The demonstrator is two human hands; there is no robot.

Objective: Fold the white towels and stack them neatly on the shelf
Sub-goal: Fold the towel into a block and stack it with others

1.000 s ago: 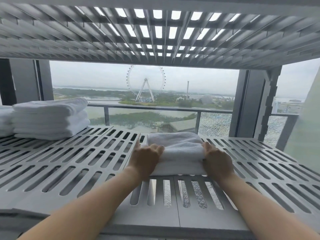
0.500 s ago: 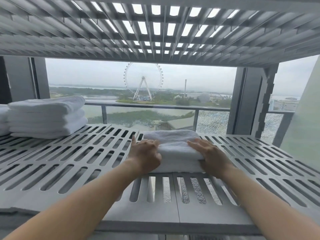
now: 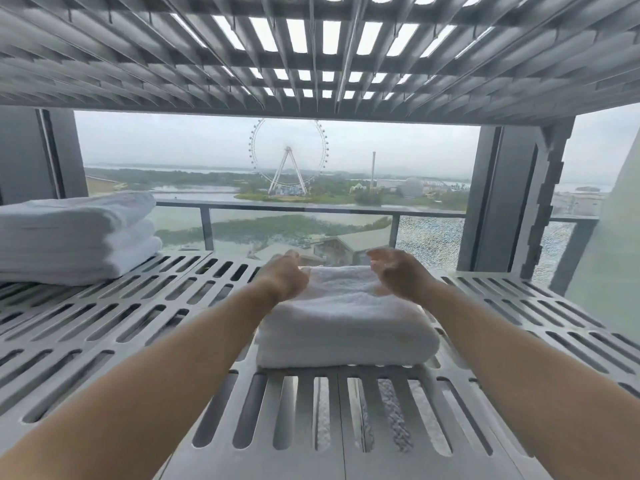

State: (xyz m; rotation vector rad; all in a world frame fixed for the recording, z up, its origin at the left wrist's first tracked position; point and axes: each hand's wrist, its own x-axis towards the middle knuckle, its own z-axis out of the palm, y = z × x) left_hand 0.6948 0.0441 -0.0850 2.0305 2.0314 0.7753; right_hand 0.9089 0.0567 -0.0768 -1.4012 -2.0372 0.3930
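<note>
white folded towel (image 3: pixel 346 323): one, lying flat on the middle of the grey slatted shelf (image 3: pixel 104 323), near the front edge, its rounded fold toward the camera.
change in hands: half a second ago both lay flat on the towel's two sides; now they have lifted off and sit over its far end.
left hand (image 3: pixel 285 275): at the towel's far left corner, back of the hand to the camera, fingers bent away and blurred (i cannot tell whether they touch the cloth or hold anything).
right hand (image 3: pixel 394 271): raised above the far right part, palm turned inward, fingers loosely curled, holding nothing.
hands, together or apart: apart, with a strip of towel showing between them.
change in view: towel and shelf fill more of the frame than before; the towel itself lies where it did.
count: two hands, two bare forearms, one single towel, one stack of towels (image 3: pixel 76 237), two shelf levels (the upper shelf (image 3: pixel 311 46) is overhead).
stack: at the left on the same shelf, well apart from the single towel; three rounded edges show, and its left end is cut off by the frame.
hard to make out: something pale and textured shows through the front slots under the shelf; both hands are smeared by motion.
behind: glass, a railing (image 3: pixel 311 212), and a ferris wheel (image 3: pixel 288 157) far off.
</note>
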